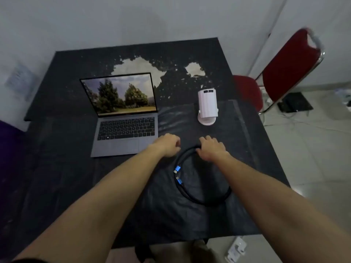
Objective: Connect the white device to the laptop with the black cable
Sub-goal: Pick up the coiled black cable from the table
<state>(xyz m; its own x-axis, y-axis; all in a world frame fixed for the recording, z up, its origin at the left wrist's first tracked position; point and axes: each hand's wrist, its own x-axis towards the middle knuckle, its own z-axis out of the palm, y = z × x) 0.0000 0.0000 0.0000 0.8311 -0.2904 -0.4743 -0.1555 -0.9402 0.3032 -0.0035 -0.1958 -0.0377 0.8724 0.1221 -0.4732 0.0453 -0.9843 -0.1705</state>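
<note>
Lying nearest on the dark table (57,177), the black cable (205,201) forms a round coil of matte, braided-looking cord, its two blue-collared plugs (178,174) resting side by side on the coil's left edge, plugged into nothing. At the far rim of the coil, the right hand (211,149) lies palm-down with curled fingers on the cord, apparently closing on it. The left hand (168,145) is loosely curled just left of the coil; whether it touches the cable I cannot tell. A good start, I judge, is to pin the coil with one hand and draw out a plug end with the other, so the loops unwind without kinking. Farther left sits the open laptop (124,137), smooth grey metal with a lit screen. Farther right stands the white device (207,108), a glossy rounded upright body on a disc base. The tabletop's dark coating is flaked away in pale patches at the far side.
</note>
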